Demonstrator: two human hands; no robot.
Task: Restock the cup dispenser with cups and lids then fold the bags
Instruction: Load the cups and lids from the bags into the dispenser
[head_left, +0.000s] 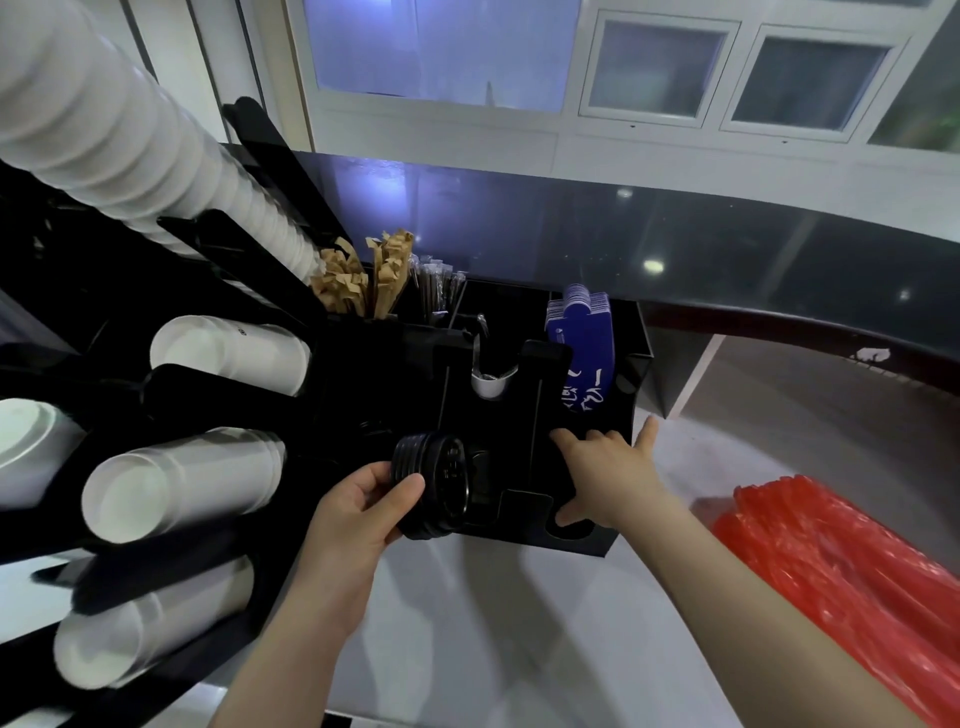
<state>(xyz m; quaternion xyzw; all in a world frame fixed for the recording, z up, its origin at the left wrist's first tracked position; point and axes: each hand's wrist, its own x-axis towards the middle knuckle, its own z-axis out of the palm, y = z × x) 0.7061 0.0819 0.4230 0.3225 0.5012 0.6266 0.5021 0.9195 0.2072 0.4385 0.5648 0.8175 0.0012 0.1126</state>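
Little can be read here; the blue card sleeves (582, 353) standing in the right compartment of the black organiser (618, 540) bear white brush-like lettering on the lower face, but the strokes are too partial and tilted to make out as words; a small dark mark sits on one white cup (234, 353) in the dispenser, too small to read.

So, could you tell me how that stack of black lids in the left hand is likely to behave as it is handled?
The stack of black lids is held on edge by the left hand, so loose lids could probably slide apart. They look thin and light. Being round, they might roll if dropped.
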